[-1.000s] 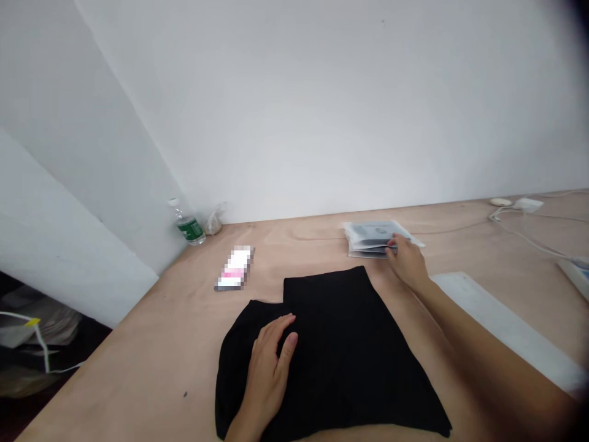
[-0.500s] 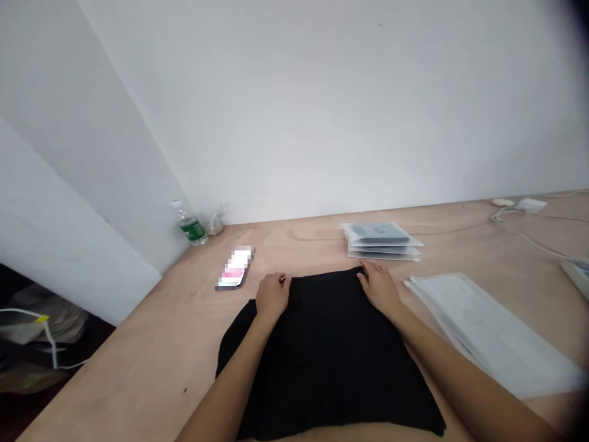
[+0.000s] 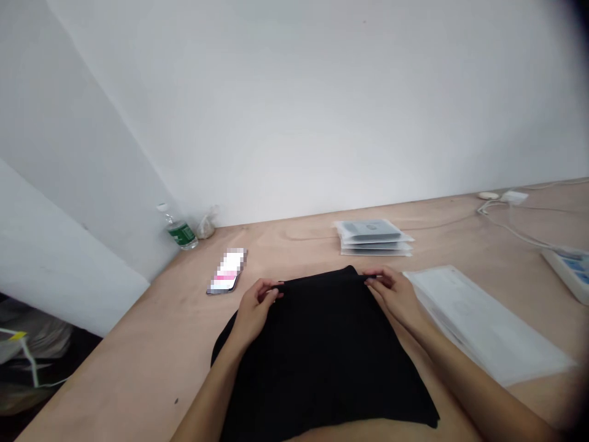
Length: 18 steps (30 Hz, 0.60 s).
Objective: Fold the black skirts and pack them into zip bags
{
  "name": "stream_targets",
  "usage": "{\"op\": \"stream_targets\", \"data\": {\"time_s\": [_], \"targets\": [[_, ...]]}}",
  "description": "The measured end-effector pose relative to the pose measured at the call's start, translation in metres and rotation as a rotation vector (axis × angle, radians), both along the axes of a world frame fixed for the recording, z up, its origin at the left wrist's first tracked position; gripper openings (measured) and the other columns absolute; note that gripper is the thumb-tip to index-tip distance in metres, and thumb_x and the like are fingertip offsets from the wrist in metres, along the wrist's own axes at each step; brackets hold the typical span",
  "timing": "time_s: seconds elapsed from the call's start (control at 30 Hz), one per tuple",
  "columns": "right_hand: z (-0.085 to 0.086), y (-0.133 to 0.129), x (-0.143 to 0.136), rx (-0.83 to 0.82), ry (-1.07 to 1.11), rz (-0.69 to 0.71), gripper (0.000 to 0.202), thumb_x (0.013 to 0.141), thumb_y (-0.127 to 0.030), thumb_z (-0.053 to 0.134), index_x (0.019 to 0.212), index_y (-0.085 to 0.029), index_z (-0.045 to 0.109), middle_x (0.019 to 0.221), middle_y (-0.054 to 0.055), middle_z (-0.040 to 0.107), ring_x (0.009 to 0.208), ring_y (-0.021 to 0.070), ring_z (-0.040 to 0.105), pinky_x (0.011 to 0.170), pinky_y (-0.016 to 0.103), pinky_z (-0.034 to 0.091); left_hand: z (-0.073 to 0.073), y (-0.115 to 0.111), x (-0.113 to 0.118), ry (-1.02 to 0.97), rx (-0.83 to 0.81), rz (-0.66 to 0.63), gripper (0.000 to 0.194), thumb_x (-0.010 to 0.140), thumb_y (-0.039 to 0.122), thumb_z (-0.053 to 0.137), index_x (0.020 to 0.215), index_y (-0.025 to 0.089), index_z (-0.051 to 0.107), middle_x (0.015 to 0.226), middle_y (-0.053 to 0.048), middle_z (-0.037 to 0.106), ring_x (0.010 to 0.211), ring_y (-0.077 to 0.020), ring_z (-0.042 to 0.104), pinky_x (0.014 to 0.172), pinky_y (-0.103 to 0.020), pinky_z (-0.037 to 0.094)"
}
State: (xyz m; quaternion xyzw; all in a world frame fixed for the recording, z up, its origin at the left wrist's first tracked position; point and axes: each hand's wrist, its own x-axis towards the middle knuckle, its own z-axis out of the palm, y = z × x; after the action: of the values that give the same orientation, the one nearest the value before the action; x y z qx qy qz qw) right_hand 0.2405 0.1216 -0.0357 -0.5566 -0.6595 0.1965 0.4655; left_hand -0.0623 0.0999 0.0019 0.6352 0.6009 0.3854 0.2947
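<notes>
A black garment [image 3: 317, 356] lies spread on the wooden table, its near edge close to my body. My left hand [image 3: 257, 307] pinches its far left corner between thumb and fingers. At the far right corner my right hand [image 3: 391, 291] is closed on the same edge, which is drawn straight between the two hands. A bit of black fabric shows behind that edge, beside my right hand. What kind of garment it is I cannot tell.
Beyond my left hand lie a phone [image 3: 227, 270] with a lit screen and a green-labelled bottle [image 3: 181, 233]. Packed flat pouches [image 3: 372, 236] are stacked at the back. White translucent bags [image 3: 488, 325] lie right of my right arm, near cables [image 3: 510, 233] and a white-and-blue object [image 3: 570, 270].
Both hands have moved apart and now grip the garment's far edge at its corners. The edge is lifted and pulled taut, with fabric showing behind it. The view has shifted slightly.
</notes>
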Motion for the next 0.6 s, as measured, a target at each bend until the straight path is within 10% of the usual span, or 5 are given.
{"op": "stream_targets", "data": {"time_s": [0.2,0.6], "targets": [[-0.009,-0.037,0.013,0.055,-0.095,0.149,0.021,0.075,-0.013,0.046,0.084,-0.023,0.062,0.101,0.003,0.067,0.097,0.0189,0.062,0.086,0.037,0.049,-0.005,-0.043,-0.013,0.223,0.029,-0.185,0.015,0.086,0.03,0.044,0.094,0.026,0.057,0.123,-0.001,0.057,0.112,-0.0205,0.053,0.095,-0.039,0.04],[-0.016,-0.04,0.016,0.172,-0.331,0.155,0.031,0.072,-0.007,0.043,0.086,-0.021,0.066,0.101,0.004,0.067,0.095,0.0174,0.063,0.088,0.037,0.05,-0.016,-0.046,-0.02,0.412,0.165,-0.229,0.019,0.086,0.028,0.044,0.098,0.026,0.059,0.123,-0.001,0.058,0.11,-0.0183,0.056,0.093,-0.036,0.046]]}}
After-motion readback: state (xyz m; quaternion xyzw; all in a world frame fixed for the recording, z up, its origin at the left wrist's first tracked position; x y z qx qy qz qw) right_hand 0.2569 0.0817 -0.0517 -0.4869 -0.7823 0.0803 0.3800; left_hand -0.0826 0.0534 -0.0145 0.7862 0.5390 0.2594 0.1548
